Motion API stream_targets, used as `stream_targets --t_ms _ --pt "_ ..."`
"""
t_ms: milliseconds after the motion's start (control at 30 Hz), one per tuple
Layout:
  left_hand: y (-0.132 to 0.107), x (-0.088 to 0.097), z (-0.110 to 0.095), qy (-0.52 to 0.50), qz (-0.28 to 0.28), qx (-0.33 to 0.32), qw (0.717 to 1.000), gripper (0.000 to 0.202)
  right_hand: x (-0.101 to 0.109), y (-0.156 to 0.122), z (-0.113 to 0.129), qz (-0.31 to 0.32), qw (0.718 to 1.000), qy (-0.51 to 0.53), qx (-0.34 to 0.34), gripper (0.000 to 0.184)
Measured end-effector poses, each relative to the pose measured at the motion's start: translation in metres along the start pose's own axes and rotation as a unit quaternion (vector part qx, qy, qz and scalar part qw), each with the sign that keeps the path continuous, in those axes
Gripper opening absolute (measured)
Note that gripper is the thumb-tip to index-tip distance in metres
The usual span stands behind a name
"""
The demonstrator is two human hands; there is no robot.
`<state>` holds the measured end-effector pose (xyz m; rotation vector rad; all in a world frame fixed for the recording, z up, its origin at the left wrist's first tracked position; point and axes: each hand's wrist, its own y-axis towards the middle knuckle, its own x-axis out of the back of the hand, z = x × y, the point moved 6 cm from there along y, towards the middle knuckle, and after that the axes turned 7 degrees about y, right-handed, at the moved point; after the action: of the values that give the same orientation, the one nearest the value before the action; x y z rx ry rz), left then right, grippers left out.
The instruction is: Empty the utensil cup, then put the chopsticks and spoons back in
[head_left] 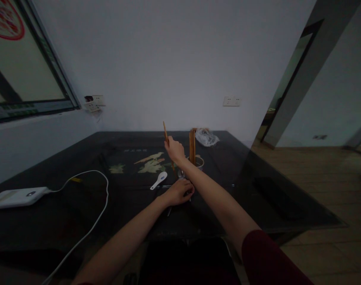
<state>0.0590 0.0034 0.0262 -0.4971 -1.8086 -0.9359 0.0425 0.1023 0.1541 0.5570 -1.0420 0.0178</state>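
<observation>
My right hand [175, 151] is closed around wooden chopsticks [165, 130], held nearly upright over the table; how many cannot be made out. Below it, my left hand [179, 192] is curled near the table top around metal spoons. One shiny spoon bowl [181, 173] shows above the knuckles, and a thin handle [169, 212] sticks out below. My right forearm crosses just beyond the left hand. A white soup spoon [159, 180] lies to the left of both hands. Behind the right wrist, several chopsticks [192, 145] stand in a round pot [200, 162], partly hidden by the arm.
The dark glossy table [228, 158] reaches the wall and bears a bird picture [151, 162]. A crumpled plastic bag [206, 137] sits at the back. On the left lies a white power bank [20, 197] with a cable [107, 194] looping toward me. A dark flat object [277, 196] lies right.
</observation>
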Motion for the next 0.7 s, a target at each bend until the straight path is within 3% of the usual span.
stream_targets --t_ms 167,367,700 --pt "-0.001 0.003 0.003 0.004 0.008 0.003 1.0 0.02 0.006 -0.019 -0.004 0.0 1.0 0.025 0.012 0.03" --pt "-0.002 -0.001 0.007 0.01 0.003 0.009 1.0 0.032 0.002 -0.037 -0.007 0.046 0.998 0.03 0.012 0.025" --pt "-0.003 0.002 0.006 0.014 -0.003 0.015 1.0 0.029 -0.001 -0.051 -0.01 0.076 0.995 0.053 0.021 0.021"
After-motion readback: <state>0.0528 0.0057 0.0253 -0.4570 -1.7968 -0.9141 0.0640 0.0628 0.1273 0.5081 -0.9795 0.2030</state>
